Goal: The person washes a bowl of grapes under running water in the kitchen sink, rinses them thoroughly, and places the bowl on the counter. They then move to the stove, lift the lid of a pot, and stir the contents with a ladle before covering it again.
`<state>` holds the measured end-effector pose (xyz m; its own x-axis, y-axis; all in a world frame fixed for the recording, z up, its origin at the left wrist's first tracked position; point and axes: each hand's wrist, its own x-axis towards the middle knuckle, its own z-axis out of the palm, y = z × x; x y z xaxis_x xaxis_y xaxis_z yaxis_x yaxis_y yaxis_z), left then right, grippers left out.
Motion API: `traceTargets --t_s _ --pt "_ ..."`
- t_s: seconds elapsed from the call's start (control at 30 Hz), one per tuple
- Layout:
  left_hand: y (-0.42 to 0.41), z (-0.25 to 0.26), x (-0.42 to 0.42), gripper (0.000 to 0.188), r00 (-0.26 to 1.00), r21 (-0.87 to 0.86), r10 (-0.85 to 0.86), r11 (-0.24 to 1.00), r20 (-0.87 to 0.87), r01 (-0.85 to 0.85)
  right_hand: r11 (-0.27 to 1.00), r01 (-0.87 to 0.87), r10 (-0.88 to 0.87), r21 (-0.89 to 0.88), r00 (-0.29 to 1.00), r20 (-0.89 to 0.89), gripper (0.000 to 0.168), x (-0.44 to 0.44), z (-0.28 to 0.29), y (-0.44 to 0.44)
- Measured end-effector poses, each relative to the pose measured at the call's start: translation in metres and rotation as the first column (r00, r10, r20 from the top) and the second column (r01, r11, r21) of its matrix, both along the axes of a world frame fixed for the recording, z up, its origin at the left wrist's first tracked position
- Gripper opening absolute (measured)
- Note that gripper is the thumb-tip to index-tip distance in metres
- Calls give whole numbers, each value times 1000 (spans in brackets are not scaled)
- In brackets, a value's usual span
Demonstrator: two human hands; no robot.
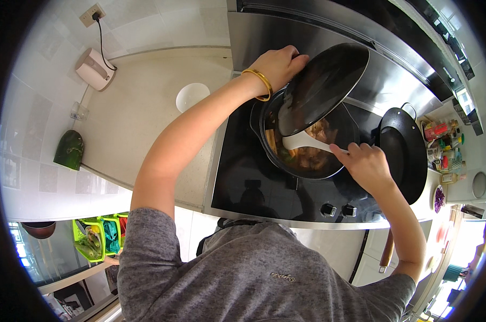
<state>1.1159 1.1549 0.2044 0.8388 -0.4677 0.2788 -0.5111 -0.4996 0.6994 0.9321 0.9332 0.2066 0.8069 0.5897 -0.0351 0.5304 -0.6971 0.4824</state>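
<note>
My left hand (282,66) grips a black pot lid (327,88), holding it tilted above the black cooking pot (307,176). How its fingers meet the lid's knob is partly hidden. Between the finger and thumb of my right hand (366,167) is the handle of a white ladle (301,141). Its bowl is over the near left part of the pot, beneath the lid's lower edge. Chunks of cooked food (313,157) lie in brown liquid inside, with paler strips along the left wall. The lid hides the far part of the pot.
A black wok (404,157) sits right of the pot on the black glass cooktop (243,181); two knobs line its front. Left on the counter are a white bowl (192,96), an electric kettle (94,69) and a cut green melon (69,149). Seasoning bottles (444,141) crowd the far right.
</note>
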Motion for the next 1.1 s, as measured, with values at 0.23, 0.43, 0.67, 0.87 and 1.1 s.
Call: traceTargets --t_s 0.23,0.43,0.67,0.87,1.1 --pt "2 -3 5 36 999 -23 -8 1000 38 9 987 -53 42 154 996 77 43 18 -8 10" --pt "3 2 1 35 999 -24 -2 1000 43 3 995 -74 75 66 997 -12 43 17 -20 11" --pt "6 -1 1 34 998 -43 -25 999 60 27 981 89 -91 173 996 5 38 -3 28 -11" --pt "7 -5 3 35 999 -24 -10 1000 50 11 991 63 -55 119 997 -62 35 -12 39 -2" --pt "2 -1 2 35 999 -30 -20 999 40 21 994 26 -23 104 999 -24 37 9 -3 20"
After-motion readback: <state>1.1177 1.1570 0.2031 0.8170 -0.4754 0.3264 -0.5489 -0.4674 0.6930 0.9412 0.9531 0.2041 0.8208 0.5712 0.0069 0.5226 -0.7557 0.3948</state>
